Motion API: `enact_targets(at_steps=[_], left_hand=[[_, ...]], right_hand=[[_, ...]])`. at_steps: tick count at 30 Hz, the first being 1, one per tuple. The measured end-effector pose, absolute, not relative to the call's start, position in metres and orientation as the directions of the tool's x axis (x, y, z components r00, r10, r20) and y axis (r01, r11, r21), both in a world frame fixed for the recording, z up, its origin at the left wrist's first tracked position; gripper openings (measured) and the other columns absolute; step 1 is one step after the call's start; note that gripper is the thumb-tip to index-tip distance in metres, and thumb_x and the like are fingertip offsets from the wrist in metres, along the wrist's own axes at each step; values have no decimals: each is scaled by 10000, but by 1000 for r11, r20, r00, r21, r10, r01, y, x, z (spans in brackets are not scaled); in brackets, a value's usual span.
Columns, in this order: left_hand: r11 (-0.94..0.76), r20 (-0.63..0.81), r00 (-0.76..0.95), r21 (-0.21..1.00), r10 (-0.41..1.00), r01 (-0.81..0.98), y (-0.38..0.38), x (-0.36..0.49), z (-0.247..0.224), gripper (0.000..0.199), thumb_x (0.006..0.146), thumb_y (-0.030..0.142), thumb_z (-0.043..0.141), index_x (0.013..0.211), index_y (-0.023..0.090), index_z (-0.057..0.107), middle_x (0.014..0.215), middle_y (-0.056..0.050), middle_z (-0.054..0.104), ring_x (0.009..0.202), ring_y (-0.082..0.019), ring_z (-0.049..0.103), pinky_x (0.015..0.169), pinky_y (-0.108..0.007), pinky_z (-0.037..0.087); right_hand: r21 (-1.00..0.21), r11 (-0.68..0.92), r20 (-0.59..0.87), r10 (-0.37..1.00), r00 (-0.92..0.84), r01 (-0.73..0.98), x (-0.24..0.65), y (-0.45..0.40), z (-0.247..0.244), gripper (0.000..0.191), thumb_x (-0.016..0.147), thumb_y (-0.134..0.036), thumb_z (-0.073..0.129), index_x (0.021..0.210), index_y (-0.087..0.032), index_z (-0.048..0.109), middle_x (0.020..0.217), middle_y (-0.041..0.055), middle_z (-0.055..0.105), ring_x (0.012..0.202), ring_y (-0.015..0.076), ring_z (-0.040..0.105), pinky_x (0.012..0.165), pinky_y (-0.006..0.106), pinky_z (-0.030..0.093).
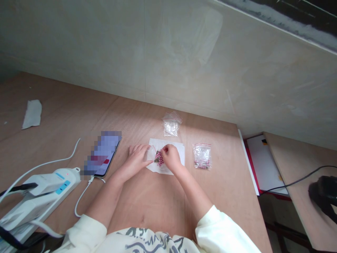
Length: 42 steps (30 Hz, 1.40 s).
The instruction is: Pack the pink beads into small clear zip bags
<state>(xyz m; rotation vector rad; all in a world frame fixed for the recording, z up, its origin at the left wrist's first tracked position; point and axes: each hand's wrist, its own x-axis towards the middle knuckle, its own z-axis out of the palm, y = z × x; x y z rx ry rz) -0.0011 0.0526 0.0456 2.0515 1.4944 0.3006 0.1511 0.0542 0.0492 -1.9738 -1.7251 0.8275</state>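
A white sheet of paper (179, 149) lies on the wooden table, with a cluster of small pink beads (159, 160) on it. At the paper's left edge, my left hand (138, 156) rests with its fingers apart, touching a small clear bag (151, 153) with a red line at its mouth. My right hand (170, 156) is over the beads, thumb and fingertips pinched together; whatever is between them is too small to make out. Right of the paper lies a clear zip bag (202, 156) with pink beads at its bottom. Several clear bags (171, 125) are stacked behind the paper.
On the left are a phone (109, 151) on a charging cable and a white power strip (59, 188) with plugs. A white scrap (32, 114) lies at the far left. The wall (144, 52) borders the table's back; a second table (305, 168) stands to the right.
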Motion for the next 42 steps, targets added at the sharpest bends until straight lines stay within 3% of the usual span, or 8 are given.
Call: enact_targets(at_steps=[4,11,19,26,30,33,42], left_hand=[[-207,-145,348,575,926,792,52,2,45,389,658,329,566,1010,190,477,1060,-91,548,1022,-261,451,893,-427,256],[-211,-158,350,552,924,807,51,0,51,392,669,322,562,1020,176,465,1068,-95,545,1028,-257,450,889,-404,271],[-208,-174,350,541,921,815,51,0,54,396,675,323,559,1029,174,462,1075,-101,539,1034,-260,447,893,-402,271],[-209,-152,348,560,925,802,49,2,46,394,665,322,565,1020,183,463,1064,-84,544,1028,-251,446,898,-399,255],[-206,-148,345,568,927,797,50,0,46,402,660,315,571,1025,185,465,1056,-81,548,1023,-253,451,895,-395,256],[-211,-140,348,573,927,792,51,-2,44,409,658,327,572,1025,179,466,1064,-88,546,1022,-257,452,895,-398,254],[-221,-131,355,574,926,789,51,-3,43,402,667,330,565,1019,162,468,1057,-99,550,1003,-256,459,878,-396,272]], right_hand=[[-787,-60,-130,989,-71,614,154,46,53,72,726,-189,461,729,-174,531,687,21,566,604,131,493,578,249,388],[-601,-106,-132,991,33,792,162,39,38,53,713,-167,494,731,-153,543,789,85,546,778,195,470,697,310,376],[-606,-113,-163,986,16,787,161,41,38,68,699,-101,493,685,-151,537,760,80,539,758,191,462,686,298,368],[-788,-1,-59,995,-74,616,157,39,47,61,728,-177,485,773,-173,526,776,40,534,744,158,461,664,261,379],[-688,-88,-81,996,44,721,158,44,42,82,712,-152,485,785,-155,523,808,70,513,802,189,448,717,306,363],[-637,-113,-130,991,38,763,158,48,38,39,712,-154,492,723,-153,531,796,79,515,800,197,447,722,311,354],[-644,-138,-193,981,14,752,160,49,40,55,687,-107,514,672,-155,537,767,67,515,780,178,454,695,277,353]])
